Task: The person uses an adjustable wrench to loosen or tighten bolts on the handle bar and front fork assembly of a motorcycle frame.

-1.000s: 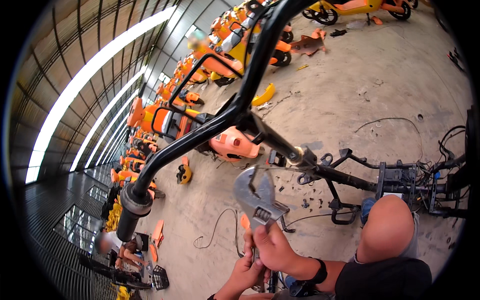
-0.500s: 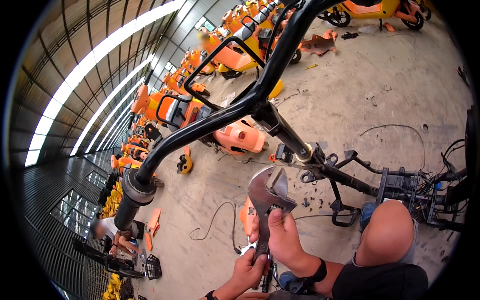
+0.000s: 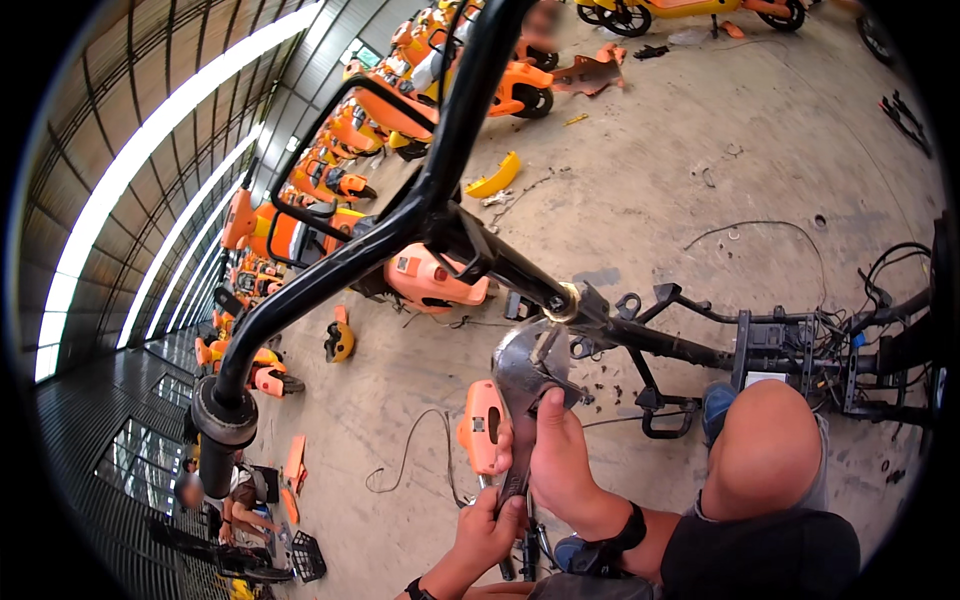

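Note:
A large grey adjustable wrench [image 3: 517, 378] slants upward, gripped in both my hands. My right hand [image 3: 567, 462] is closed round its upper handle, thumb up by the adjusting screw. Lower down, my left hand [image 3: 487, 532] grips the handle's end. The jaw lies just below a brass-coloured nut [image 3: 567, 303] on the steering tube of a black scooter frame [image 3: 668, 345]; whether jaw and nut touch I cannot tell. From that tube a black handlebar [image 3: 320, 285] reaches up and to the left, with a dark grip [image 3: 222, 425] at its end.
An orange plastic part [image 3: 481, 425] shows behind the wrench. A black cable [image 3: 407, 455] curls on the concrete floor, with a yellow-black part [image 3: 339, 342] farther off. Orange scooters [image 3: 435, 278] stand in rows at the far left. A person [image 3: 243, 495] crouches at lower left.
My hands have brought the wrench slightly left, its jaw now close to the nut. In the view, the handlebar and frame have shifted left and down. Both hands keep their grip.

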`<state>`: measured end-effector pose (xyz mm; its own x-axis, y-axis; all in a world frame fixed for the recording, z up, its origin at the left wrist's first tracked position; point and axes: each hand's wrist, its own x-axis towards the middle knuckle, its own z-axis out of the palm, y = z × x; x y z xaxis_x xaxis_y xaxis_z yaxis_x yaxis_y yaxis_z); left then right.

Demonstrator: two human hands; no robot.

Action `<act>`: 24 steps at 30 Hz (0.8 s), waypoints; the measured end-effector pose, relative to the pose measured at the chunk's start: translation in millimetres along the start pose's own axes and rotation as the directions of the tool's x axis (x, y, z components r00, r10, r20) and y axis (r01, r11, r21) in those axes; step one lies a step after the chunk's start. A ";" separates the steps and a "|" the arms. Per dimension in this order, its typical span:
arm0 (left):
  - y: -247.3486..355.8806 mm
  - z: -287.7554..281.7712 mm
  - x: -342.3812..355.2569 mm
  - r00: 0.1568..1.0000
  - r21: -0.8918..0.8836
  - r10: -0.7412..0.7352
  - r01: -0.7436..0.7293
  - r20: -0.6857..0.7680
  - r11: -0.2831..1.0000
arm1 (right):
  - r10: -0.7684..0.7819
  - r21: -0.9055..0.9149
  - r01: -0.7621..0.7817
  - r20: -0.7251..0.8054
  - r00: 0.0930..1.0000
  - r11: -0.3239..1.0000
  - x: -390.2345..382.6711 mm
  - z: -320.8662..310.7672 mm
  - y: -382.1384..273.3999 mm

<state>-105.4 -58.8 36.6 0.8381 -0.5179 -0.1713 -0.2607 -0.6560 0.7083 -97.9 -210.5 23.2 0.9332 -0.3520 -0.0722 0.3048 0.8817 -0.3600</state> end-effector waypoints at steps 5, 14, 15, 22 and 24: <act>-18.5 -4.3 10.7 0.999 0.039 0.026 -0.024 -0.043 0.999 | 0.007 0.009 -0.007 0.017 1.000 1.000 10.5 -0.9 11.0; -18.1 -10.0 40.9 0.982 0.262 0.165 -0.137 -0.090 0.955 | -0.037 0.126 0.019 0.145 0.989 0.992 34.8 -15.6 13.8; -21.7 -10.3 41.5 0.981 0.265 0.172 -0.142 -0.094 0.954 | -0.037 0.134 0.018 0.140 0.989 0.991 35.3 -13.9 13.1; -34.5 -19.4 55.2 0.972 0.382 0.201 -0.140 -0.125 0.913 | -0.089 0.207 0.042 0.222 0.971 0.977 47.6 -15.6 19.9; -34.8 -25.3 62.4 0.986 0.269 0.131 -0.099 -0.106 0.958 | -0.114 0.194 0.058 0.290 0.950 0.979 57.2 -22.5 26.2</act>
<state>-31.8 -54.4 18.6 0.8424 -0.5388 -0.0035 -0.4617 -0.7251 0.5110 -40.9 -214.6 -11.2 0.9072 -0.3439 0.2422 0.3897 0.9039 -0.1762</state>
